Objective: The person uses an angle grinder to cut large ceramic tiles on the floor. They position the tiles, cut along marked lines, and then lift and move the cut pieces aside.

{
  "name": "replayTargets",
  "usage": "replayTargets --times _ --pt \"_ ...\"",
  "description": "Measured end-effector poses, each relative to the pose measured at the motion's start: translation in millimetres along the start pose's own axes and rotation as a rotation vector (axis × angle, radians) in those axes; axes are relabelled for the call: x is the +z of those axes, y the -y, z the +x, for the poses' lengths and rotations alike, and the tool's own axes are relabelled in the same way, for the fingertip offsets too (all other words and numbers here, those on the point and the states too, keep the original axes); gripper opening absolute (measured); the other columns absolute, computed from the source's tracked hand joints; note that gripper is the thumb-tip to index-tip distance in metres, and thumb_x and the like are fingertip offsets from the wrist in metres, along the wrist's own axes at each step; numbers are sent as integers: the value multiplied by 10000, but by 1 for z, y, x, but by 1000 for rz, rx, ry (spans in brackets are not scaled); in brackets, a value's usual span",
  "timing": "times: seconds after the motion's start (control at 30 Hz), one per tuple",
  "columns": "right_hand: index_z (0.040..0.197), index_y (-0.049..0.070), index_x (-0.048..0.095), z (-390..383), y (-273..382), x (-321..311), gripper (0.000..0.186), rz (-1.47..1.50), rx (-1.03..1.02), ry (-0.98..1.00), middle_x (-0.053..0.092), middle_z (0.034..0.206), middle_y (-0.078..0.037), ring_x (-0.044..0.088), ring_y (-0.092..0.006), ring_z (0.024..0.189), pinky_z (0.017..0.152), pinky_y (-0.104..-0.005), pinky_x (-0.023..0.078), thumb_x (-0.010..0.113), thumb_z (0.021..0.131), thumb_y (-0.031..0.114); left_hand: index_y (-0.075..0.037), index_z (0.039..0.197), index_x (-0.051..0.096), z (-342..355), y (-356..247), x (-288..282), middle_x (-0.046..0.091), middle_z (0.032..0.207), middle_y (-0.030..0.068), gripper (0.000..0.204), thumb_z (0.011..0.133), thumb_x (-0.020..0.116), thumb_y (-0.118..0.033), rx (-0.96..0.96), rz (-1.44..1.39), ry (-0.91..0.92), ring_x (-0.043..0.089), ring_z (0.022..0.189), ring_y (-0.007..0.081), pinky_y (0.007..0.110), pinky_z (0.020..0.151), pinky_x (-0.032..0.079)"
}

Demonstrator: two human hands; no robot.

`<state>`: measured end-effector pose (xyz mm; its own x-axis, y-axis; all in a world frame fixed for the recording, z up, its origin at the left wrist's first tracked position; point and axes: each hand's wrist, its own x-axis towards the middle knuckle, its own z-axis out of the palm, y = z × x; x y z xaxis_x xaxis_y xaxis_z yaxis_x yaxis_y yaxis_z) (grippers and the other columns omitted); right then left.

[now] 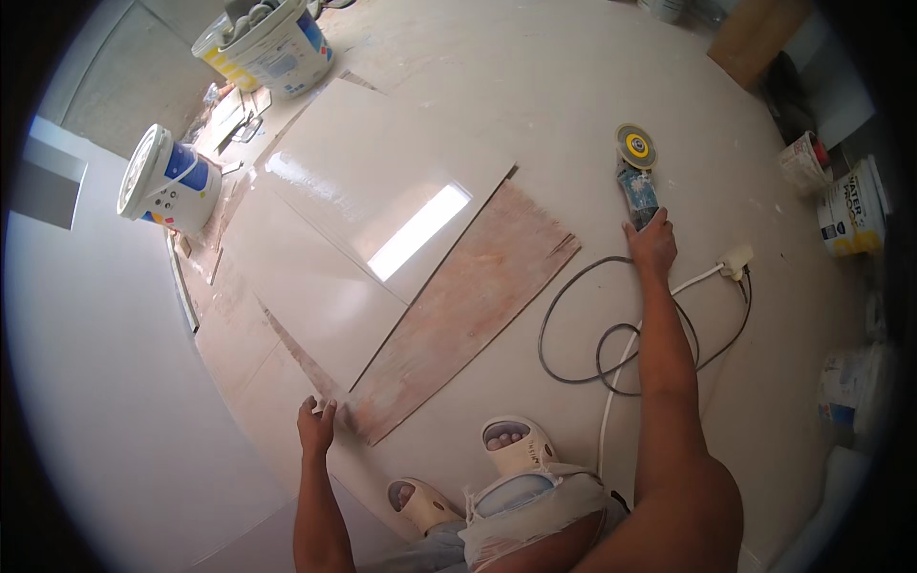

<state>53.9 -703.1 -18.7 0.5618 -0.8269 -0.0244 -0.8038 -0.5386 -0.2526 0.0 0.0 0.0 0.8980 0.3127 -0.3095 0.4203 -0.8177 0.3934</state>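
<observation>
My right hand [651, 239] grips a blue angle grinder [638, 191] with a round yellow-centred disc [636, 146], on or just above the floor at upper right. At lower left, my left hand [315, 425] has loosely curled fingers apart beside the near corner of a dusty reddish board [458, 315]; whether it touches it is unclear. Large glossy pale tiles [334, 153] lie left of that board, reflecting a bright window. A black cord [564, 372] loops beside my right forearm, along with a white cable [697, 280] and a socket block [735, 263].
Buckets stand at upper left [282, 67], left [167, 186] and along the right [845, 215]. Scraps and small items [229, 124] lie between the left buckets. A brown panel [740, 38] leans at upper right. A pale wall or surface [115, 382] borders the left. My sandalled feet [506, 444] are at the bottom.
</observation>
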Motion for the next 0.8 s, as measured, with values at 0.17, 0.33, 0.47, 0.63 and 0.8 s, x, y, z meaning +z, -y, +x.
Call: replayTargets --times 0.17,0.33,0.47,0.63,0.8 --pt "1245 35 448 19 -30 -6 686 -75 17 -67 620 1156 -216 641 -394 1075 894 -491 543 757 841 496 118 1359 504 -9 -19 29 603 1291 278 681 899 746 -322 31 -75 95 690 1064 355 397 910 548" --pt "1255 34 450 22 -33 -1 686 -72 3 -57 618 1161 -219 639 -392 1080 891 -497 541 748 848 500 105 1336 533 -7 -29 24 610 1266 270 651 896 749 -324 90 7 83 695 1045 348 397 903 550" --pt "1265 34 457 26 -35 -6 684 -78 -7 -28 619 1172 -223 639 -392 1089 895 -497 542 751 846 487 102 1318 550 -8 -33 26 606 1260 275 650 885 757 -335 84 67 78 696 1040 354 405 905 551" --pt "1282 26 464 27 -41 -12 742 -68 -27 14 613 1186 -223 638 -387 1099 899 -492 544 751 815 525 103 1302 562 -5 -35 22 603 1264 288 663 866 771 -350 60 115 118 690 1049 372 414 920 545" --pt "1320 3 468 25 -53 -8 812 -34 -46 -3 613 1186 -229 634 -393 1105 916 -504 533 749 794 554 96 1287 582 8 -35 5 610 1276 302 671 853 778 -376 78 221 227 655 1121 391 425 974 511"
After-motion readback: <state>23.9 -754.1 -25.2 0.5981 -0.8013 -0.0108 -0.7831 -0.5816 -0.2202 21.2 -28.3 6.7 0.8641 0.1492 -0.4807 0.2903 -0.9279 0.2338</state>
